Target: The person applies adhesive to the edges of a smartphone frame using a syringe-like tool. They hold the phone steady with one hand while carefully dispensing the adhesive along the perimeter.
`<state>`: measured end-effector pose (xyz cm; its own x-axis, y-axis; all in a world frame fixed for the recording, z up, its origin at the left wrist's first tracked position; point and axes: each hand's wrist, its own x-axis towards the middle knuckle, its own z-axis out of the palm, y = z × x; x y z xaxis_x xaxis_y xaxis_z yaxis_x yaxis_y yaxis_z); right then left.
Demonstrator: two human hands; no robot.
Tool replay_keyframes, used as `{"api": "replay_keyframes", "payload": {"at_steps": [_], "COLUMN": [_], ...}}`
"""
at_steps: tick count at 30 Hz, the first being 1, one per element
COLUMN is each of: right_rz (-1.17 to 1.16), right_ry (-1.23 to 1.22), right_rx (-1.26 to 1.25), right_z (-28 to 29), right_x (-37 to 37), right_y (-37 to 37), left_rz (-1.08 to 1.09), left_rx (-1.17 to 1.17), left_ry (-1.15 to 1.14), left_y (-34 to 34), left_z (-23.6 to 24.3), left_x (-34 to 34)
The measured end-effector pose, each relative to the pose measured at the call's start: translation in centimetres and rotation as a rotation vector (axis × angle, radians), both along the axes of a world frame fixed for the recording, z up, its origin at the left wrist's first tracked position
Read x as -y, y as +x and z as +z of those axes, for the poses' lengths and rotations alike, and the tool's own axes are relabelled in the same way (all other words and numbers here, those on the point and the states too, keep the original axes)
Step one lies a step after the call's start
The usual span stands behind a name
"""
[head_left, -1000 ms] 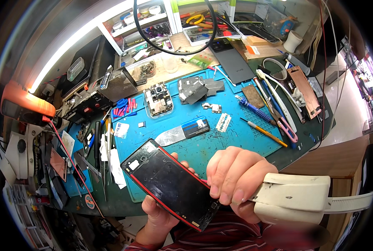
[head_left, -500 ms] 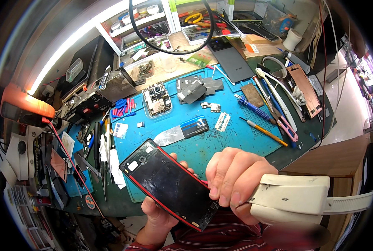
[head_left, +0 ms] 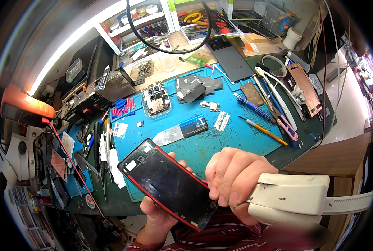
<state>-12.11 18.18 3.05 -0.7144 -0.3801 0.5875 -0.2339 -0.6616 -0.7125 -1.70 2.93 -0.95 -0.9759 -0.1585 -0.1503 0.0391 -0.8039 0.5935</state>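
My left hand (head_left: 157,215) holds a black phone frame (head_left: 167,184) with red edges, tilted, its thumb on the near edge and fingertips curling round the far edge. The frame's surface is dark and smudged, with small pale patches at its upper left. My right hand (head_left: 236,178) is closed over the frame's lower right end, fingertips at the corner. What it grips is hidden; a bit of pink shows beside its fingers. A cream plastic body (head_left: 291,196) with a ribbed strap (head_left: 349,203) lies against the right hand, covering the wrist. How it is attached cannot be made out.
On the blue mat (head_left: 232,148) lie a flat metal pry blade (head_left: 169,136), a circuit board in a clear case (head_left: 156,100), grey parts (head_left: 194,90) and a yellow pen-like tool (head_left: 264,130). An orange multimeter (head_left: 27,104) stands left. A black cable loop (head_left: 169,52) hangs overhead.
The phone frame and my left hand have shifted very slightly to the left. My right hand has barely moved.
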Motion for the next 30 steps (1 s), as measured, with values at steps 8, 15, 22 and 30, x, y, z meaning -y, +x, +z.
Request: {"api": "replay_keyframes", "payload": {"at_steps": [8, 15, 22, 30], "right_rz": [-0.108, -0.025, 0.018, 0.032], "right_ry": [-0.072, -0.060, -0.041, -0.012], "right_rx": [-0.144, -0.156, -0.151, -0.114], "right_z": [-0.6, -0.7, -0.8, -0.6], "right_x": [0.4, 0.1, -0.1, -0.2], "right_y": [-0.8, -1.0, -1.1, -0.8], "left_rz": [0.013, 0.011, 0.004, 0.005], "left_rx": [-0.015, -0.031, -0.030, -0.028], "left_ry": [-0.006, 0.001, 0.009, 0.024], "left_y": [-0.1, -0.1, 0.0, 0.0], "left_z": [0.1, 0.0, 0.0, 0.0], "left_x": [-0.2, -0.2, -0.1, -0.1]}}
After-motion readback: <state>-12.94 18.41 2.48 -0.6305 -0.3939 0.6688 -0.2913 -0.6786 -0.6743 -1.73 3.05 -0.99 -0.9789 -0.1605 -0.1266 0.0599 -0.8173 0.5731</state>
